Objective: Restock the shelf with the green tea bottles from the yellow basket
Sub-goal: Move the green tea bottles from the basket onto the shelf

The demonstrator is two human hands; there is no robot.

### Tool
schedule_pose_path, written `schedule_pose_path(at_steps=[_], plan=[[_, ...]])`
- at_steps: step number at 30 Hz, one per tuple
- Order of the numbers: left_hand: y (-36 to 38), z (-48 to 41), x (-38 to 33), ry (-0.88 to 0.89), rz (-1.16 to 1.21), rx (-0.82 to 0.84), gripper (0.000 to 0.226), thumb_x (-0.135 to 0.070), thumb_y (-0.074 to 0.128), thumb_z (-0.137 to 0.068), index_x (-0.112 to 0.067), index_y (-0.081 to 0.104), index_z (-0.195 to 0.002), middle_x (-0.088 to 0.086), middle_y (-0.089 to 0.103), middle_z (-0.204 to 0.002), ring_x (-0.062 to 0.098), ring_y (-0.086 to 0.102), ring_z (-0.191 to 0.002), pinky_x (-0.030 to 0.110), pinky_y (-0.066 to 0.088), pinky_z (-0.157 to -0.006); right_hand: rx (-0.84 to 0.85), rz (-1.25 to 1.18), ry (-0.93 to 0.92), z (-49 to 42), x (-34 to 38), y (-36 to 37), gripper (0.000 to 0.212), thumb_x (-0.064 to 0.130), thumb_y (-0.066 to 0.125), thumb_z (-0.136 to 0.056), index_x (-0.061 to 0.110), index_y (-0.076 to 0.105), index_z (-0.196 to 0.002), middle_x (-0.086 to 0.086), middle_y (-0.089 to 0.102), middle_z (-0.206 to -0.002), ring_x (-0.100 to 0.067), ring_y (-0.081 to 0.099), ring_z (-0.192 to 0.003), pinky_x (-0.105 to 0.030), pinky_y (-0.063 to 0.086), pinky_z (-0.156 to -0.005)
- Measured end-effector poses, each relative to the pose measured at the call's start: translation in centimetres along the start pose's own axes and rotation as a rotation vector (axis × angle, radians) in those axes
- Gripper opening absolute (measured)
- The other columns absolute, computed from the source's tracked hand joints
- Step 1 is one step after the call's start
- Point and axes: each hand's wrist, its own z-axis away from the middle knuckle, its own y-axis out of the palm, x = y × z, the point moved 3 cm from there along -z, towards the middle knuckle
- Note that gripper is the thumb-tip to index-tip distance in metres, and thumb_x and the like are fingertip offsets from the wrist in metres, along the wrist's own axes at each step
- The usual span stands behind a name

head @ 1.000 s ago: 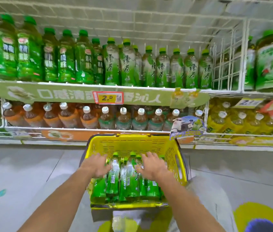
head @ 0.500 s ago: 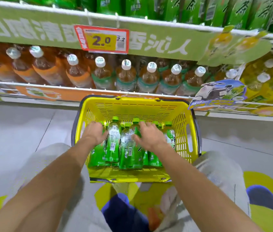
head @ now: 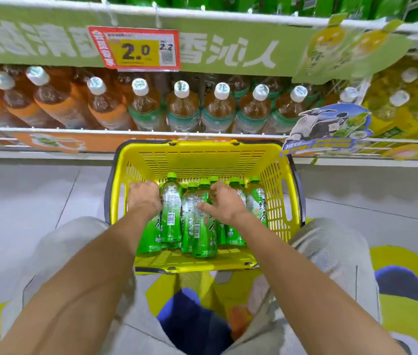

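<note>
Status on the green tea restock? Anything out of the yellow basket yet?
Done: nothing visible; the green tea bottles lie in the yellow basket. In hand: left hand grips the leftmost bottle, right hand lies over the middle ones, grip unclear. Left: lifting every bottle up to the shelf.

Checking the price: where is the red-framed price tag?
In the head view, the price tag hangs upper left of centre on the green shelf banner, directly above the white-capped brown bottles.

On grey tiled floor [head: 36, 198]: yellow basket [head: 202, 157], close before the shelf [head: 126, 133]. On that shelf: upright white-capped brown tea bottles [head: 182, 108] in rows.
</note>
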Motion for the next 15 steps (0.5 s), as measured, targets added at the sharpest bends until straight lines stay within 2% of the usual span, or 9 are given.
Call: schedule_pose_path(at_steps=[4,9,15], plan=[[1.0,-0.4,0.3,-0.021,0.057,-0.008,0.031,-0.03,0.062,-0.093,-0.008,0.064,-0.114,0.013,0.064,-0.119,0.031,0.055,-0.117,0.038,0.04,-0.101,-0.017,-0.032,0.006,0.4,-0.2,-0.1,0.076,0.047,0.073,-0.09,0.01,0.039,-0.148,-0.015,0.048,-0.148,-0.031,0.049,-0.133,-0.044,0.044,-0.109],[1.2,0.2,1.0,-0.096,0.236,-0.054,0.024,-0.026,0.07,-0.091,-0.01,0.069,-0.109,0.015,0.057,-0.127,0.033,0.046,-0.126,0.041,0.048,-0.096,-0.019,-0.064,0.018,0.4,-0.7,-0.3,0.077,0.048,0.074,-0.089,0.011,0.039,-0.147,-0.015,0.049,-0.147,-0.032,0.052,-0.13,-0.047,0.047,-0.108],[0.7,0.7,0.8,-0.132,0.291,-0.062,0.028,-0.018,0.071,-0.09,-0.008,0.064,-0.116,0.014,0.061,-0.122,0.032,0.05,-0.123,0.039,0.049,-0.093,-0.023,-0.062,0.006,0.0,-0.8,0.0,0.076,0.047,0.074,-0.089,0.011,0.04,-0.146,-0.015,0.05,-0.146,-0.032,0.054,-0.127,-0.046,0.048,-0.106]])
